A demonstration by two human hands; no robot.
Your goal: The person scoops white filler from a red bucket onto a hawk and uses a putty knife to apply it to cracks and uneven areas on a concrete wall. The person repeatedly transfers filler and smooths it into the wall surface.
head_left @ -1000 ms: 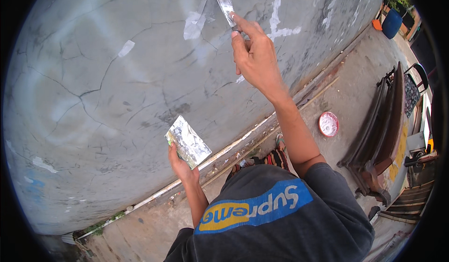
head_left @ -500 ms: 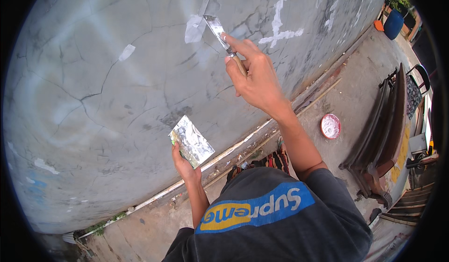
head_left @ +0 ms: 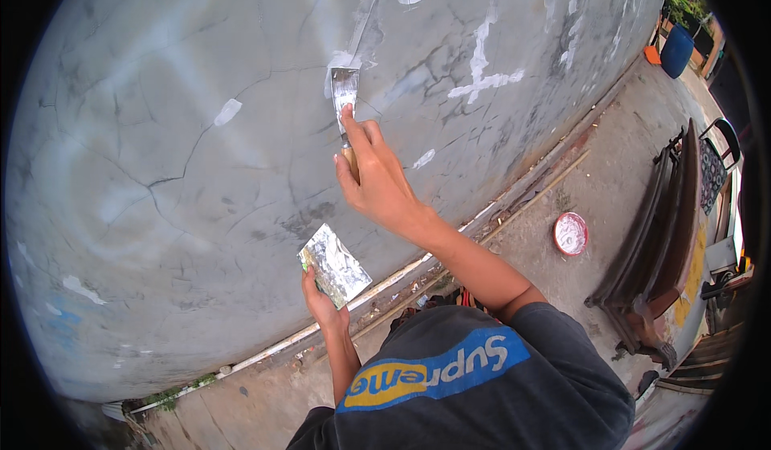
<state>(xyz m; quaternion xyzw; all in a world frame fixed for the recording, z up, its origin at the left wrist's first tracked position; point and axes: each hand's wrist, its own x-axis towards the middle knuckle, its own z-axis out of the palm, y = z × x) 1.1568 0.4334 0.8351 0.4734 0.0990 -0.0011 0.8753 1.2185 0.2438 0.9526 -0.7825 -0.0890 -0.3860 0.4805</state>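
My right hand (head_left: 377,173) grips the wooden handle of a putty knife (head_left: 345,93), one finger laid along its blade. The blade's tip meets a patch of white filler (head_left: 343,58) on a cracked grey wall (head_left: 265,137). Lower and to the left, my left hand (head_left: 323,305) holds a flat, square-cornered plate (head_left: 336,267) by its edge. White filler is smeared over the plate, which stays apart from the knife.
A round red-rimmed tub of white paste (head_left: 571,233) stands on the concrete floor to the right. Past it are a long dark brown bench-like piece (head_left: 650,233), a chair (head_left: 715,161) and a blue barrel (head_left: 676,51). White filler strips (head_left: 480,65) mark the wall at upper right.
My right hand has moved left with the putty knife, whose blade has turned more upright and now lies over the white patch. My left hand still holds the plate at nearly the same place.
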